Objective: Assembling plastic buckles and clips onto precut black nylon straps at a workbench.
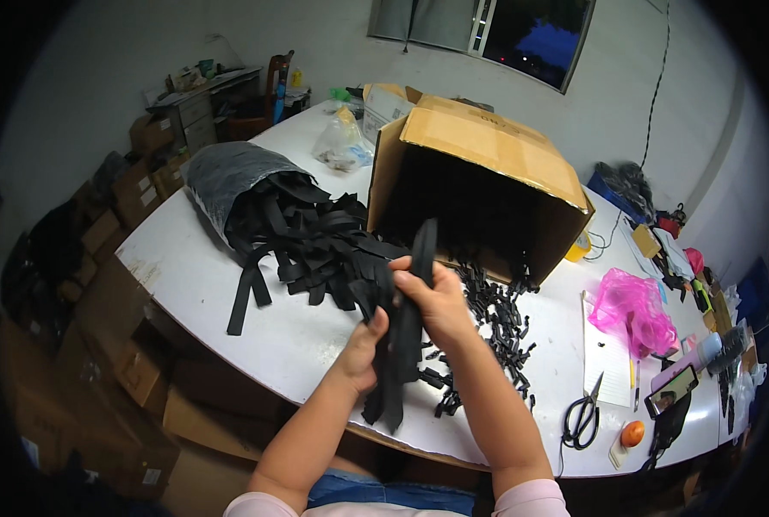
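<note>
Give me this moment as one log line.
left hand: holding black straps; right hand: holding black straps; open cardboard box: ahead; small black pieces: by box mouth

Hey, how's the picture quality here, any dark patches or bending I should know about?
In the head view, fisheye distortion bows the near edge of the white table and the corners go black; also in the head view, the inside of the big carton is nearly black, boxes at lower left sit in dimness, and the held black straps show little surface detail.

Pale pink top [367, 512] — short sleeves [526, 500] | blue denim bottoms [350, 490]
</note>
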Demonstrator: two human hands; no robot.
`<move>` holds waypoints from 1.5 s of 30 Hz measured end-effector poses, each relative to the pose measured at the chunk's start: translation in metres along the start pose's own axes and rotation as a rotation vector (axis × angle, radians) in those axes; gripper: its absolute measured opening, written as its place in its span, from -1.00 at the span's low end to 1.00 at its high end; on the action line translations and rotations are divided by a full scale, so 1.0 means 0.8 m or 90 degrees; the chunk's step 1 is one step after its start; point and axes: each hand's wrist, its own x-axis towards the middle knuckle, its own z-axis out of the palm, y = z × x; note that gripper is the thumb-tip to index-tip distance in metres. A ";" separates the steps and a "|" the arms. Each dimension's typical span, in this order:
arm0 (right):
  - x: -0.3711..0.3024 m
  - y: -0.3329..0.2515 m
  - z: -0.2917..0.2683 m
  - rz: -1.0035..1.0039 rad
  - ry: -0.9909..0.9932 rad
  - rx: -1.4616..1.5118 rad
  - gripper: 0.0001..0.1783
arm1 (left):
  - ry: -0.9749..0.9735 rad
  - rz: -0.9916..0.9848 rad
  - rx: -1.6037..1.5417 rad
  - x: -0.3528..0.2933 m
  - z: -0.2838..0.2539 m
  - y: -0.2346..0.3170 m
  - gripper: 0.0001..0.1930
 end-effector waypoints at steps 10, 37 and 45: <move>0.029 -0.001 0.016 -0.092 0.115 -0.009 -0.62 | 0.009 -0.017 0.166 -0.028 -0.039 0.020 -0.76; 0.106 0.163 0.071 -0.274 0.127 -1.010 -0.81 | 0.215 0.214 -0.089 -0.046 -0.091 0.055 -0.84; 0.114 0.082 0.039 -0.119 0.064 -0.754 -0.71 | 0.265 0.183 -0.128 -0.029 -0.074 0.035 -0.87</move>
